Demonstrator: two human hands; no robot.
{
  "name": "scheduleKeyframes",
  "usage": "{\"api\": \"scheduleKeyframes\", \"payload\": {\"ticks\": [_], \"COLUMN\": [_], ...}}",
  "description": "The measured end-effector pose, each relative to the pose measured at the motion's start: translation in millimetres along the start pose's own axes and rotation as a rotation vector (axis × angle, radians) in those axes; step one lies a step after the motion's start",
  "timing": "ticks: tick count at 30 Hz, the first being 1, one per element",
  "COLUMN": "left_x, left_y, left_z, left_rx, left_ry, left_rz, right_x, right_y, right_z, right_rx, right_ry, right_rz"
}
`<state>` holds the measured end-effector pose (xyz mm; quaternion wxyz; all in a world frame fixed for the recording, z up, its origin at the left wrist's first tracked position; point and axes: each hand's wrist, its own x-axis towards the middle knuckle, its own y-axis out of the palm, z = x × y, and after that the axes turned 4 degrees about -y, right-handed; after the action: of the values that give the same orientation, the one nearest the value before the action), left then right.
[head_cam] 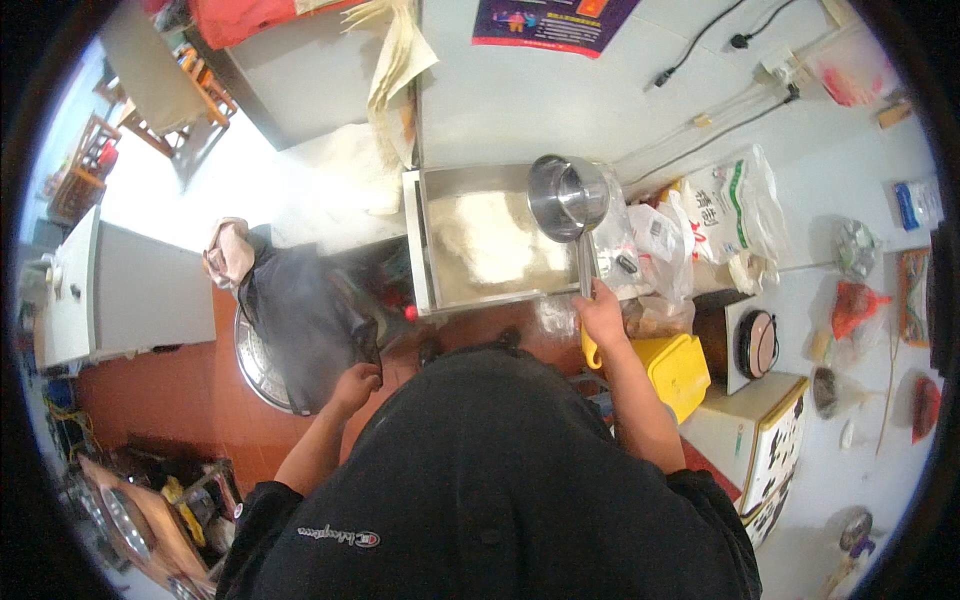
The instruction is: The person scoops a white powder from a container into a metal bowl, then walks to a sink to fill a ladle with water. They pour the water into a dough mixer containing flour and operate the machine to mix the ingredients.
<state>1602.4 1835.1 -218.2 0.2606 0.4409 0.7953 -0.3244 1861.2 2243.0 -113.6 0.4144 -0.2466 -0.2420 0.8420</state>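
Note:
My right hand [602,311] is closed around the handle of a stainless steel dipper [568,196], whose yellow handle end pokes out below the fist. The dipper's round bowl is over the right end of a rectangular metal trough [418,247]. Inside the trough is a pale, glossy surface [495,236]; glare hides whether it is liquid. On the left, my left hand [364,382] has curled fingers at the lower edge of a dark grey sheet or bag [307,330]. Whether the fingers pinch that edge is not clear.
Under the dark sheet shows a round metal basin [251,360]. Plastic bags [664,240] crowd the trough's right side. A yellow plastic container [679,371] stands beside my right forearm. Pale cloths [394,67] hang behind the trough. Cables [697,45] run along the wall.

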Motion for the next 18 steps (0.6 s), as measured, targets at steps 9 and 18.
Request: {"api": "scheduleKeyframes", "payload": {"ticks": [9,18], "left_x": [4,106], "left_y": [-12,1], "left_z": [-37,-23], "left_rx": [0.426,0.620], "left_ry": [0.077,0.280], "left_rz": [0.299,0.516], "right_x": [-100,-302], "right_y": [-32,-77], "right_z": [44,-28], "right_rx": [1.104,0.699], "right_ry": [0.390,0.549], "right_rz": [-0.006,-0.595]}}
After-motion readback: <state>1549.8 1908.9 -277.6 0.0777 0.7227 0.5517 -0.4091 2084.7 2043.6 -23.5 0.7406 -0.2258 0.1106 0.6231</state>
